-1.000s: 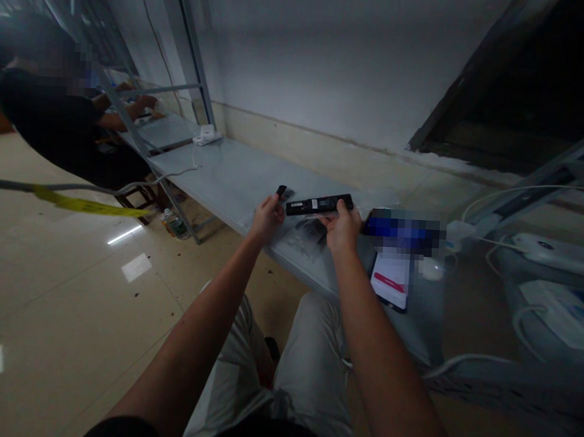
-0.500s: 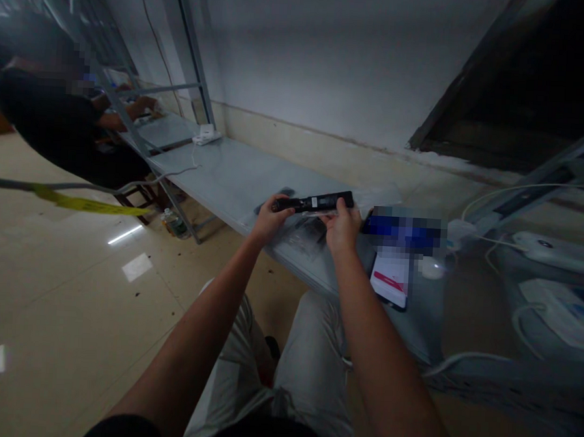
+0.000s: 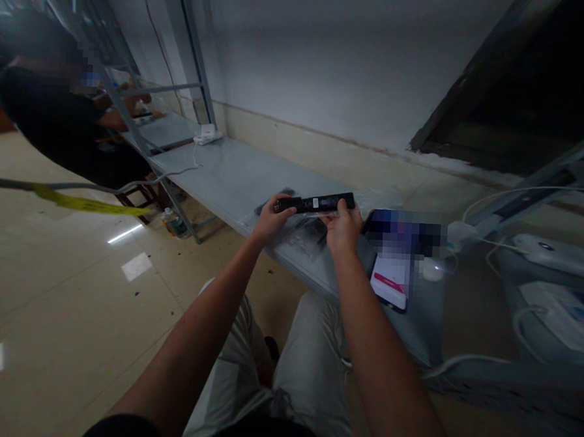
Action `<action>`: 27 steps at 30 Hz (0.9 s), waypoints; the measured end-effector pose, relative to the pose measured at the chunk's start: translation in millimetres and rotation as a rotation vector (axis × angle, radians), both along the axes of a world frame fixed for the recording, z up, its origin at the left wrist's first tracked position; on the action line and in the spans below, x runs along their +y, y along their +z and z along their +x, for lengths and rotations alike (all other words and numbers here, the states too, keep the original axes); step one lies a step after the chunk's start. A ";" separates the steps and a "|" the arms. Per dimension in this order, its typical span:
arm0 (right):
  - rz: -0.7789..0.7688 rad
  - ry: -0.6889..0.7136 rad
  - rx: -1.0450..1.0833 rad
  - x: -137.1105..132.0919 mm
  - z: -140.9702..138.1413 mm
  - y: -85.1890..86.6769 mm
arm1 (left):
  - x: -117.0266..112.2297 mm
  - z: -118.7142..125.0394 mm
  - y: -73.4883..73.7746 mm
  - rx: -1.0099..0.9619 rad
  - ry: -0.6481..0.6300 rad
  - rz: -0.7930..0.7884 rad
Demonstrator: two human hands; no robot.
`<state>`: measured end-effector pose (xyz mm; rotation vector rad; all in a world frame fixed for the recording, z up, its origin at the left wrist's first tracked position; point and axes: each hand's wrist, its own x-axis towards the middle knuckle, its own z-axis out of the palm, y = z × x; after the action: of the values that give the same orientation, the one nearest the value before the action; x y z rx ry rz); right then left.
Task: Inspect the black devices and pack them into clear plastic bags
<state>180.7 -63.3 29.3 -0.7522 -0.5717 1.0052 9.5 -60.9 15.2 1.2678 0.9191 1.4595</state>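
A long, slim black remote control (image 3: pixel 323 202) with a small white label is held level over the bench, its underside seemingly turned up. My left hand (image 3: pixel 271 220) is closed round its left end, thumb along the near edge. At the right end my right hand (image 3: pixel 343 231) grips it with the thumb on top. Below and between the hands lies crumpled clear plastic film (image 3: pixel 306 237) with dark items in or under it, too blurred to name. Another dark flat piece (image 3: pixel 287 193) shows just past my left hand.
A grey metal bench (image 3: pixel 245 170) runs along the wall. To the right are a lit phone (image 3: pixel 390 282), a pixelated screen (image 3: pixel 403 231), white power strips (image 3: pixel 562 252) and cables. A seated person (image 3: pixel 52 118) works at the far left. A grey cable with yellow tape (image 3: pixel 92 201) crosses the left foreground.
Both hands and the remote control stay almost in place. At the far left, the other person's hands have shifted slightly.
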 end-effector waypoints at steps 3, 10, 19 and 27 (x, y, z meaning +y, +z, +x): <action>-0.008 0.001 -0.013 -0.1 -0.9 0.7 | -0.9 2.5 1.4 0.060 -0.004 0.044; -0.006 0.008 -0.006 -2.7 -1.3 4.3 | -0.5 6.9 0.4 0.110 0.015 0.084; 0.029 0.009 -0.010 -5.5 -2.8 5.9 | 2.1 7.0 -2.5 0.112 -0.002 0.077; 0.012 0.007 -0.018 -7.7 -3.6 8.7 | 3.1 7.2 -2.6 0.066 0.013 0.065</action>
<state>177.1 -71.1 38.0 -0.7498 -0.5960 1.0011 16.6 -57.9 12.6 1.3669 0.9321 1.4757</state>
